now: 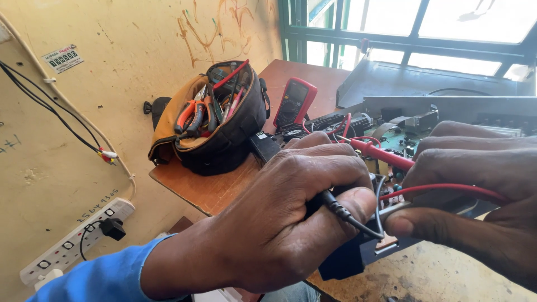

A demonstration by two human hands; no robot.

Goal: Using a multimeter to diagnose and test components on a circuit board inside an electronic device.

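The opened grey metal electronics chassis with its green circuit board [400, 140] lies at three o'clock on the brown wooden table [196, 187], being probed. The left hand [285, 218] pinches the black probe lead [342, 213]; the right hand [475, 190] grips the red probe [383, 155]. Next, both tips need steady contact, judged against the red multimeter [295, 102] at twelve o'clock.

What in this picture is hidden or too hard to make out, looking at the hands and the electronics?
- Tip of the black probe: hidden in the head view by the left hand.
- Tip of the red probe: hidden behind the right hand.
- Circuit board: mostly covered by both hands; its parts are too small to tell.
- Multimeter screen: too small and angled to read.
- Tool bag: deeper contents hidden by its rim.
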